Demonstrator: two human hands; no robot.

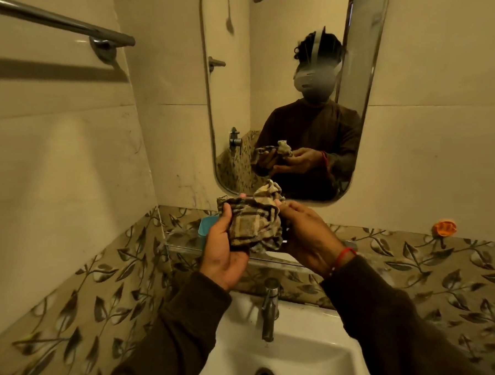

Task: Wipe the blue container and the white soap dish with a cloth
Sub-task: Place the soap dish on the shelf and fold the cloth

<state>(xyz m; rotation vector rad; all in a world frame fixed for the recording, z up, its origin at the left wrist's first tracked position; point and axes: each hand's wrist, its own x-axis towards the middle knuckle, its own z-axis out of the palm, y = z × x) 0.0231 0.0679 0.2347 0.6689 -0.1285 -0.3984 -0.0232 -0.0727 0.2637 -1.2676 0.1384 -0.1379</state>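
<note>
A: What's at the far left?

B: A chrome towel bar on the wall, then a light blue plastic container on the glass shelf, partly behind the left hand.

A: And the hands?

B: Both hands clutch 1 crumpled beige-and-brown checked cloth above the shelf, the right hand wearing a red thread. Below are the steel tap and white basin.

A: Any writing?

B: None readable. An orange hook sits far right.
</note>
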